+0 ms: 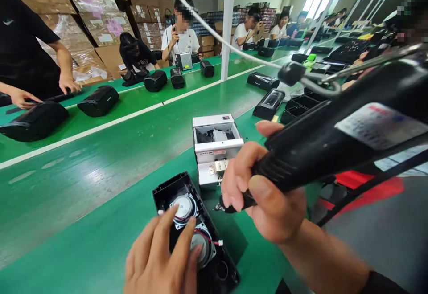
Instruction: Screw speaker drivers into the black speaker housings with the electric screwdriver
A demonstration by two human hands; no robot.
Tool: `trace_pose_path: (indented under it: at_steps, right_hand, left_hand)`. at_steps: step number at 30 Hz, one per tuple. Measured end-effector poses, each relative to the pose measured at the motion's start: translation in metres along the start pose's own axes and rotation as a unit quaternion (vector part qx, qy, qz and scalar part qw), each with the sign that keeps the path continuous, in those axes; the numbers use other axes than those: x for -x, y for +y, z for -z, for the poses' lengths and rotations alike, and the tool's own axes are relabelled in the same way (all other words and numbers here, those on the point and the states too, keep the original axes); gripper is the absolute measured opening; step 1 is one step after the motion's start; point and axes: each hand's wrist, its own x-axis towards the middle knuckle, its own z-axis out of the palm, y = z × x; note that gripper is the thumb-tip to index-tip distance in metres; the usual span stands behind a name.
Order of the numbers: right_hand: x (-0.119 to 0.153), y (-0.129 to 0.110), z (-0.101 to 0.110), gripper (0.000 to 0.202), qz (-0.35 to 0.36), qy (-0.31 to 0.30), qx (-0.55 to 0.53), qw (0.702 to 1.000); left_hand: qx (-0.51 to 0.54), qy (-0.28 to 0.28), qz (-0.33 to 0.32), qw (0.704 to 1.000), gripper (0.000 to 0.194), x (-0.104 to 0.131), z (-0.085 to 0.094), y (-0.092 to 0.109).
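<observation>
My right hand (267,196) is wrapped round a black electric screwdriver (310,129). Its tip points left, just in front of a white screw feeder (219,151). Below the feeder lies an open black speaker housing (222,269) with two round speaker drivers (183,206) in it. Red and black wires with a small white plug (220,242) run across the lower driver. My left hand (160,254) rests over the housing, fingers spread and touching the drivers. It hides part of the lower driver and the housing's left side.
A green conveyor belt (110,151) crosses behind the bench. Several black speaker units (98,101) stand along its far side, with people working there. More black housings (269,102) sit at the right. A white post (228,26) rises beyond the feeder; a pale cable (214,29) hangs overhead.
</observation>
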Motion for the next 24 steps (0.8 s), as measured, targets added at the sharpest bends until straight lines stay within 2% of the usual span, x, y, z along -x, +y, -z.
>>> trace_pose_path:
  at_steps: [4,6,8,11,16,19,22,24]
  right_hand:
    - [-0.019,-0.007,0.015,0.039,0.067,0.056,0.061,0.994]
    - [-0.027,-0.006,0.022,0.036,0.092,0.067,0.094,0.989]
    - [-0.032,-0.003,0.028,0.034,0.113,0.066,0.109,0.985]
    - [-0.037,0.005,0.032,0.037,0.122,0.049,0.12,0.984]
    - [-0.034,0.025,0.035,0.042,0.123,0.005,0.163,0.979]
    - [-0.032,0.031,0.036,0.03,0.107,-0.016,0.169,0.98]
    - [-0.033,0.03,0.036,0.026,0.069,-0.024,0.198,0.978]
    - [-0.037,0.028,0.036,0.029,0.029,-0.035,0.221,0.974]
  left_hand:
    - [0.026,-0.052,-0.017,0.998,0.014,-0.021,-0.014,-0.002]
    - [0.043,-0.061,-0.018,0.997,0.016,-0.021,-0.026,-0.004]
    - [0.06,-0.05,-0.024,0.997,0.02,-0.019,-0.034,-0.007]
    - [0.087,-0.021,-0.043,0.995,0.022,-0.018,-0.037,-0.009]
    - [0.14,0.036,-0.137,0.98,0.015,-0.027,-0.034,-0.012]
    - [0.178,0.043,-0.173,0.968,0.011,-0.03,-0.035,-0.013]
    - [0.195,0.027,-0.125,0.972,0.003,-0.027,-0.034,-0.012]
    - [0.183,0.016,-0.079,0.98,0.019,-0.021,-0.031,-0.013]
